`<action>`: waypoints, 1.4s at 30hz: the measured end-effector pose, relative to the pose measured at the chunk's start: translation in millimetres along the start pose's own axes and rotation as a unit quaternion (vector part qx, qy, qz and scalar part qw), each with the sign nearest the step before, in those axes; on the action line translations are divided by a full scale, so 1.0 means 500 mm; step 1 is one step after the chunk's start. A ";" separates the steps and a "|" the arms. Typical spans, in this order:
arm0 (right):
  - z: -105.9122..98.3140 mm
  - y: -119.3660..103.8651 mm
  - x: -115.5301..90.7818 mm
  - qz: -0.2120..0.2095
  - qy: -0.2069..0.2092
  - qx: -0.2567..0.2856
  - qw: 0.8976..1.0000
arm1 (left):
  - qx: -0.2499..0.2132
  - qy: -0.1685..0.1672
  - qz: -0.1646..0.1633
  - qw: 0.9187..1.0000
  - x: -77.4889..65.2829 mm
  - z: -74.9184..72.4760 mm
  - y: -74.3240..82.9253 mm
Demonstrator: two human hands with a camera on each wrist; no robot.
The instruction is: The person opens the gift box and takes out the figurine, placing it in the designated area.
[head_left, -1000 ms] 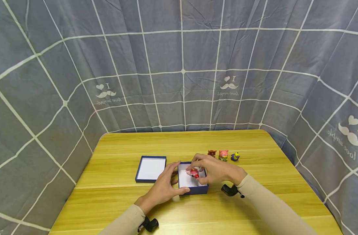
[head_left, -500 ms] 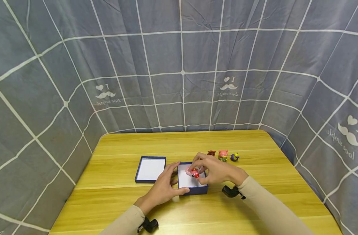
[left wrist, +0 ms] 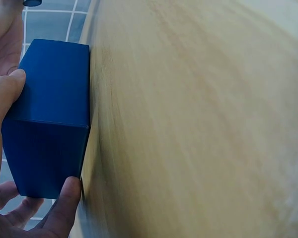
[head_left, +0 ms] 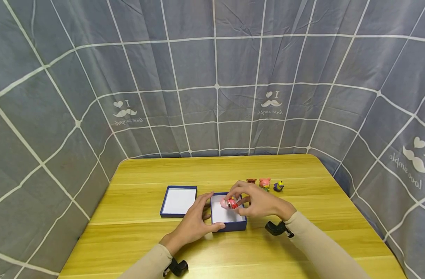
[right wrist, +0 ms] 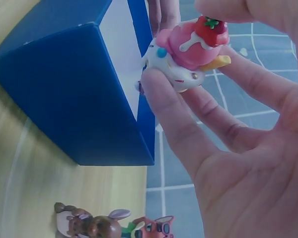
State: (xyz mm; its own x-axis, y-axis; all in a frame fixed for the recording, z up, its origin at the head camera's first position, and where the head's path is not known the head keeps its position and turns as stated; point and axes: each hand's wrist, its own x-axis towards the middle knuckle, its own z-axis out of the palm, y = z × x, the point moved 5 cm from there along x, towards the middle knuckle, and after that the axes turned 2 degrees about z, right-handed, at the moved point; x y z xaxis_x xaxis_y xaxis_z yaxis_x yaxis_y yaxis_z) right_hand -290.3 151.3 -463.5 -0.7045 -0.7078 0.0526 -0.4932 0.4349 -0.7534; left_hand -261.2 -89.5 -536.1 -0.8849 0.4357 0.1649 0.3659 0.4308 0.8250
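Note:
A blue box (head_left: 233, 226) with a white inside stands on the table in the head view. My left hand (head_left: 192, 224) grips its left side, thumb on the near wall. In the left wrist view, my left thumb and fingers lie against the blue box (left wrist: 52, 84). Over the box opening, my right hand (head_left: 259, 200) pinches a small pink figurine (head_left: 229, 203). The right wrist view shows this figurine (right wrist: 184, 54) as pink and white, with a red strawberry on top. It is held at the box's rim between thumb and fingers.
Left of the box lies a shallow blue-rimmed lid (head_left: 179, 200), white inside up. Behind my right hand stand a brown-red figurine (head_left: 251, 181), a pink one (head_left: 264, 183) and a yellow-purple one (head_left: 278, 186). A grey checked curtain (head_left: 198, 97) hangs around the wooden table (head_left: 129, 232).
The right hand turns the pink figurine slightly over the box and shifts a little right, its fingers changing position. The left hand and the box stay in place.

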 end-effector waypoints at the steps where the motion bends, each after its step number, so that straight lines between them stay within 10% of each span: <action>1: -0.001 0.000 -0.001 -0.003 0.003 0.007 1.000 | 0.002 0.001 0.000 1.000 0.000 0.000 0.000; 42: -0.020 0.003 -0.030 -0.032 0.128 0.028 0.991 | -0.019 0.006 0.002 1.000 -0.004 0.009 -0.004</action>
State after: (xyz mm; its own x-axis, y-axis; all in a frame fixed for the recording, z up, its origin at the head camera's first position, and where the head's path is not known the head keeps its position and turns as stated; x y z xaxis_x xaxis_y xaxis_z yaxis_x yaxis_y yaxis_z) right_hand -285.5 168.2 -458.9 -0.7827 -0.5654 0.2601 -0.5165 0.3570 -0.7783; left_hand -258.8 -87.8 -540.5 -0.8867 0.4282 0.1743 0.3585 0.3986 0.8442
